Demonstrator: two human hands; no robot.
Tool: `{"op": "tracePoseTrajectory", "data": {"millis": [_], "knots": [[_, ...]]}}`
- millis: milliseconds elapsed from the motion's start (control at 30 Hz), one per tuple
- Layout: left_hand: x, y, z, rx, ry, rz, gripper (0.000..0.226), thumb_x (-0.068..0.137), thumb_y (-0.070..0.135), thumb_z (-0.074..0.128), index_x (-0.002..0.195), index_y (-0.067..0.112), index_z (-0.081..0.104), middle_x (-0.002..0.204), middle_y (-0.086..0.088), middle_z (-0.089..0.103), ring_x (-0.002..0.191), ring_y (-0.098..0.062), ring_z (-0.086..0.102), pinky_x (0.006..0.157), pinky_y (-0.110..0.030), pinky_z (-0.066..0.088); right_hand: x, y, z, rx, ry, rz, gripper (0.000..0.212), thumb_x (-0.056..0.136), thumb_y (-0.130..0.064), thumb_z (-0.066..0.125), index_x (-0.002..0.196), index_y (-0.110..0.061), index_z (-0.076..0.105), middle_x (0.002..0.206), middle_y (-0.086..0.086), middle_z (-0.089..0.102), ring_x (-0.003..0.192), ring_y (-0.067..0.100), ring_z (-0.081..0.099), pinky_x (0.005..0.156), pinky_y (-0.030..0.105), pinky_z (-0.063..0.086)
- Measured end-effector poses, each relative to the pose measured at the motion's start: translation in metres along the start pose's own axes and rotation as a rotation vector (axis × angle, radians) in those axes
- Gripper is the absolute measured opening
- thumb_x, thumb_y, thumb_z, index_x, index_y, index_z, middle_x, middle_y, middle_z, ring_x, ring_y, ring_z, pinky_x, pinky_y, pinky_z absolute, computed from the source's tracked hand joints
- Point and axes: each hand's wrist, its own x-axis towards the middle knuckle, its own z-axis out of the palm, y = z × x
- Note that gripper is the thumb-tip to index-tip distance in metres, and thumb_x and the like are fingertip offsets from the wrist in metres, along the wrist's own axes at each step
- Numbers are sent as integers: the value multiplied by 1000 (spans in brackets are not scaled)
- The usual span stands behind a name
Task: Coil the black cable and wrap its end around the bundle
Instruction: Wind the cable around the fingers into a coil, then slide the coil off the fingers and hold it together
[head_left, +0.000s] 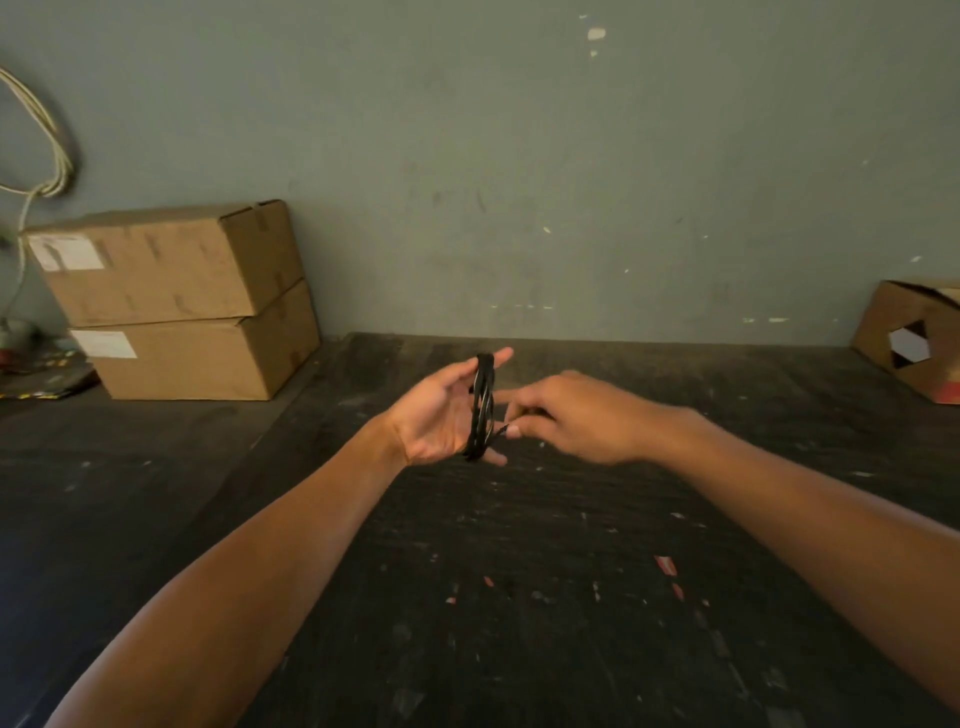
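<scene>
Two bare forearms are reaching out over the dark, scuffed table (519, 597), which is showing pale flecks and a few small red scraps on its near surface. Out past the wrists, both hands are hovering above the tabletop, close together. The left hand (441, 421) is turning palm-up with its fingers spread wide — the black cable (480, 410) is sitting wound in a tight upright bundle across them, looped from the topmost finger down to the lowest. The right hand (576, 415) is coming in just beside the bundle, its thumb and fingertips pinching together on the short loose end of the cable at the bundle's lower right, the other fingers curling loosely behind.

Farther back on the left, two cardboard boxes (176, 301) are standing stacked against the grey-green wall (519, 156), each wearing a white label. Above them a pale cord (52, 140) is hanging in a loop on the wall. At the far right edge, another cardboard box (914, 338) is resting tilted — a hexagonal cut-out showing in its side.
</scene>
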Motion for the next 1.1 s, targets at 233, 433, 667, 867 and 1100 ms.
{"op": "tracePoseTrajectory", "data": {"millis": [233, 433, 667, 867, 1100], "knots": [[1, -15, 23, 81, -120, -145, 47, 101, 48, 32, 146, 39, 42, 154, -11, 44, 139, -47, 38, 108, -75, 24, 9, 10, -54, -170, 83, -80, 10, 91, -28, 64, 96, -26, 72, 77, -18, 66, 67, -5, 54, 69, 32, 47], [-5, -8, 37, 81, -355, -155, 52, 101, 48, 36, 152, 35, 35, 159, -15, 35, 145, -50, 24, 102, -63, 37, 4, 33, -66, 200, 201, -58, 10, 92, -15, 66, 99, -12, 72, 90, 3, 74, 80, 13, 66, 74, 27, 50], [-11, 3, 51, -52, -488, -63, 41, 102, 39, 36, 116, 12, 62, 137, -20, 57, 134, -54, 41, 107, -68, 22, -5, 55, -43, 603, 211, 33, 9, 93, -17, 62, 97, -23, 68, 81, -4, 74, 76, 9, 68, 72, 27, 54], [-17, 7, 54, -230, -502, 29, 50, 98, 52, 41, 87, 7, 60, 86, -13, 65, 85, -34, 69, 106, -78, 22, -5, 47, -9, 908, 349, 15, 9, 90, -19, 65, 90, -27, 67, 82, -10, 73, 79, 6, 67, 66, 24, 53], [-19, 20, 55, -287, -288, 143, 39, 98, 40, 47, 67, 16, 48, 53, 3, 43, 41, -7, 25, 72, -37, 58, -2, 26, 23, 1050, 576, 36, 10, 96, -18, 59, 93, -23, 68, 88, -6, 74, 86, 10, 68, 70, 27, 56]]}}
